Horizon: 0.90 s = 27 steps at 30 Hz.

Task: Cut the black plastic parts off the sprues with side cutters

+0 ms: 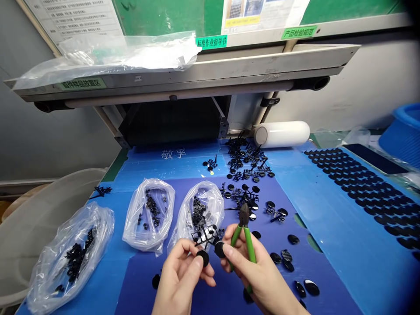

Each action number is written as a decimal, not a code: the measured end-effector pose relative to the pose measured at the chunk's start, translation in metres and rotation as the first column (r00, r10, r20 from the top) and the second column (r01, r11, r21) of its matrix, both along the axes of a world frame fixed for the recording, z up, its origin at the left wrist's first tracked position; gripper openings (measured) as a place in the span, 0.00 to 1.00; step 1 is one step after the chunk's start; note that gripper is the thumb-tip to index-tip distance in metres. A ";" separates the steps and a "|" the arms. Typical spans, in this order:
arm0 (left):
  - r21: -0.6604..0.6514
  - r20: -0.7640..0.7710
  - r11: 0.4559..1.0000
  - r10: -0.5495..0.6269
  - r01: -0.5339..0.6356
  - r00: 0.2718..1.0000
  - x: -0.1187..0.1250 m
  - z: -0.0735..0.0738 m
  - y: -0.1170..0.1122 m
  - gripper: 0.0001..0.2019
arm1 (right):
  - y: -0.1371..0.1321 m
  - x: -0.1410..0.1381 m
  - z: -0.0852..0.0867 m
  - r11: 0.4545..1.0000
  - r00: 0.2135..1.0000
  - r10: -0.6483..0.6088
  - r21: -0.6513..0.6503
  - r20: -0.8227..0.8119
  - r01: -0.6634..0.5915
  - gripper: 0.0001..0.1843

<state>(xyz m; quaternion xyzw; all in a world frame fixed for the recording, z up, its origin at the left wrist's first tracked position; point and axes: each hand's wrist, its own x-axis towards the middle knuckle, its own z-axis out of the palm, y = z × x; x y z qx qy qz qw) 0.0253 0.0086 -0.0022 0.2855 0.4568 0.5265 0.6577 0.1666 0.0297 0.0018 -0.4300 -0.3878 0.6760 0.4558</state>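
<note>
1. Head view: three clear plastic bags, the left bag (70, 258), the middle bag (149, 214) and the right bag (200, 214), lie on the blue mat (328, 245), each with small black parts inside.
2. Just before the right bag, my left hand (180, 280) pinches a black sprue (205, 245) carrying round discs.
3. My right hand (259, 275) is clenched around green-handled cutters (244, 236), tips upward, beside the sprue.

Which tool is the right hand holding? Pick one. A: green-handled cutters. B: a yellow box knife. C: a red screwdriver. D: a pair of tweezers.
A: the right hand grips green-handled cutters, their dark jaws pointing up and away, while the left hand pinches a black plastic sprue with round discs beside them.
</note>
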 end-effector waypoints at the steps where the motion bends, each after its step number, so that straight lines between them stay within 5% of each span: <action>1: -0.013 0.008 0.999 0.039 -0.039 0.999 0.001 0.001 0.001 0.10 | -0.001 -0.002 0.001 1.000 0.999 -0.023 0.008 0.036 0.022 0.13; 4: -0.021 -0.047 0.989 0.146 -0.147 0.988 0.004 0.002 0.004 0.11 | -0.004 -0.008 0.004 0.996 0.987 -0.090 0.023 0.134 0.087 0.14; 13: -0.106 -0.135 0.974 0.184 -0.199 0.974 0.005 0.007 0.010 0.13 | -0.010 -0.012 0.008 0.995 0.972 -0.091 0.065 0.218 0.078 0.13; 18: -0.151 -0.057 0.974 0.165 -0.172 0.985 0.002 0.017 0.010 0.10 | -0.003 0.009 0.003 0.975 0.936 0.040 0.191 0.350 -0.113 0.08; 23: -0.153 0.051 0.986 0.082 -0.073 0.995 0.000 0.026 0.006 0.12 | -0.001 0.024 0.000 0.852 0.711 0.139 0.283 0.689 -0.441 0.14; 27: -0.118 0.104 0.993 0.019 -0.006 0.994 -0.001 0.024 0.004 0.11 | 0.000 0.018 0.008 0.742 0.577 0.197 0.264 0.793 -0.616 0.14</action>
